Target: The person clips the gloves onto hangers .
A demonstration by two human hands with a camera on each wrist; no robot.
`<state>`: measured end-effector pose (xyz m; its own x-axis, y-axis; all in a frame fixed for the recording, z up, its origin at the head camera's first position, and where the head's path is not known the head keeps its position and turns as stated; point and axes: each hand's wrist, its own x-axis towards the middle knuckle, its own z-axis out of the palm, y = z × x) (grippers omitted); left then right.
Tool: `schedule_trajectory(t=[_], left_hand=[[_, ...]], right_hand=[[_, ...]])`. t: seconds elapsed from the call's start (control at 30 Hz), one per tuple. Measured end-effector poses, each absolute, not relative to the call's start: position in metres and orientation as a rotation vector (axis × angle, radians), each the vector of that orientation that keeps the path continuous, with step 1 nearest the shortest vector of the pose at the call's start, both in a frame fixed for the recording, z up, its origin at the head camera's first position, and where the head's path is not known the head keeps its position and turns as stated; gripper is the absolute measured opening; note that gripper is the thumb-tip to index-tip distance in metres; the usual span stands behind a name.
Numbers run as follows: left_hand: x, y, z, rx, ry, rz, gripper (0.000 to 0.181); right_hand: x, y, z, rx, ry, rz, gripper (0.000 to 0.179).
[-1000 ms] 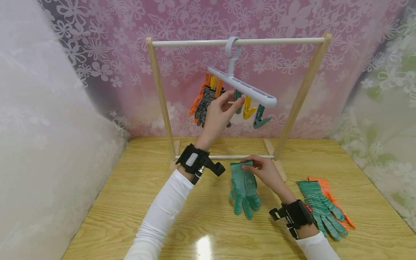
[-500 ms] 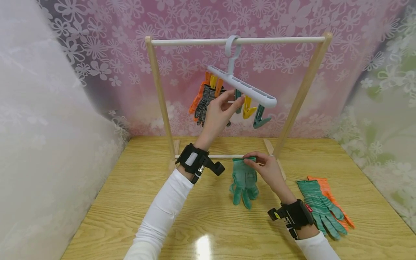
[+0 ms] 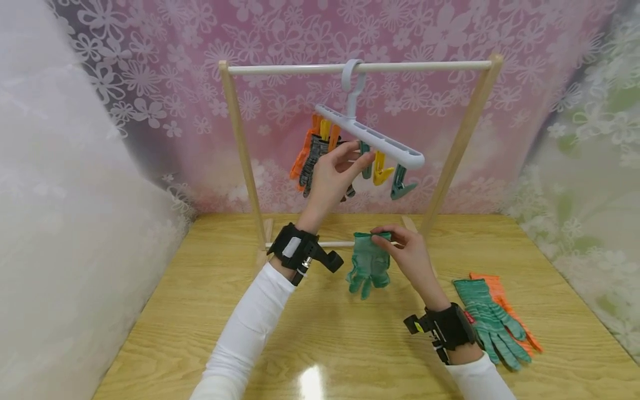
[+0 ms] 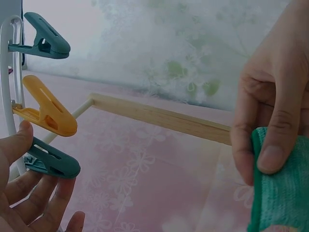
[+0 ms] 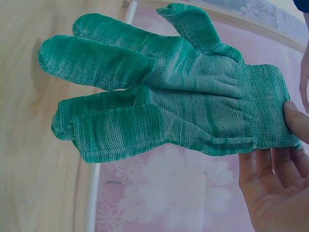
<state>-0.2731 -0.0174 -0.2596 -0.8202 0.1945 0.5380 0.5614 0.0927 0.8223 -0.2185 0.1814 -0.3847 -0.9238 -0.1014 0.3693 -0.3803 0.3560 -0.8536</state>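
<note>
The left hand (image 3: 330, 175) pinches a dark green clothespin (image 4: 54, 160) between thumb and fingers. That clothespin hangs from a light grey hanger (image 3: 382, 140), beside a yellow clothespin (image 4: 48, 106) and another dark green one (image 3: 401, 183). Below and to the right, the right hand (image 3: 407, 253) holds a green knit glove (image 5: 193, 92) by its cuff, thumb on one side and fingers on the other. The glove's fingers dangle over the table, apart from the clothespins. At the hanger's far end, orange and yellow clothespins (image 3: 325, 130) hold a grey-black glove (image 3: 312, 161) and an orange glove (image 3: 300, 158).
A wooden rack (image 3: 240, 144) with a white top bar (image 3: 295, 69) carries the hanger. Its lower bar (image 3: 335, 244) runs behind the held glove. Another green glove (image 3: 492, 322) lies partly over an orange glove (image 3: 500, 294) on the table (image 3: 200, 333) at right.
My right hand has raised the green glove off the table toward the hanger, its fingers now hanging and bunched. My left hand keeps its pinch on the clothespin. The head view has shifted slightly.
</note>
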Motion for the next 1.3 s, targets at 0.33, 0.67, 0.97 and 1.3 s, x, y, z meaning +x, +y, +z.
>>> schedule_trajectory(t=[0.33,0.67,0.97,1.3], left_hand=[[-0.272,-0.017,-0.259,-0.743,-2.079,-1.788,0.044],[-0.275,-0.016,-0.254,-0.778,-2.070,-1.795,0.040],[-0.278,-0.016,-0.252,-0.776,-2.091,-1.754,0.031],[-0.278,-0.017,-0.247,-0.705,-2.168,-1.657,0.030]], right_hand=[[-0.225,0.166,-0.364,0.424,-2.245,1.764,0.032],[-0.239,0.154,-0.338,0.479,-2.104,1.796,0.023],[-0.244,0.149,-0.326,0.477,-2.012,1.825,0.027],[-0.248,0.147,-0.315,0.458,-1.914,1.819,0.017]])
